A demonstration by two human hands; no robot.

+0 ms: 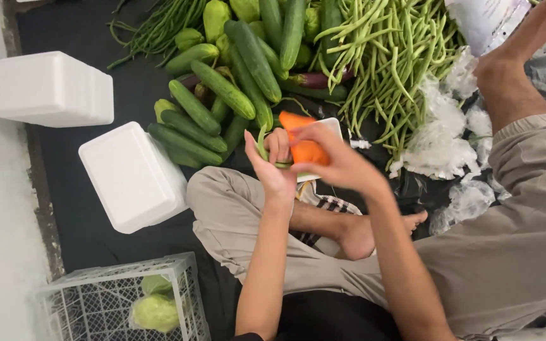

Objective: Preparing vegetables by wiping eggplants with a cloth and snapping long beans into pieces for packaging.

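Hands (298,155) gripping carrots (301,142), cucumbers (222,101) crowding beyond

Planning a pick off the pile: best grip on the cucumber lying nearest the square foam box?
Take that cucumber round its middle, coming from above. It lies flat and slantwise at the pile's edge, top side bare, another cucumber tight alongside, so close across its width. The foam box crowds its left end. Both hands are busy.
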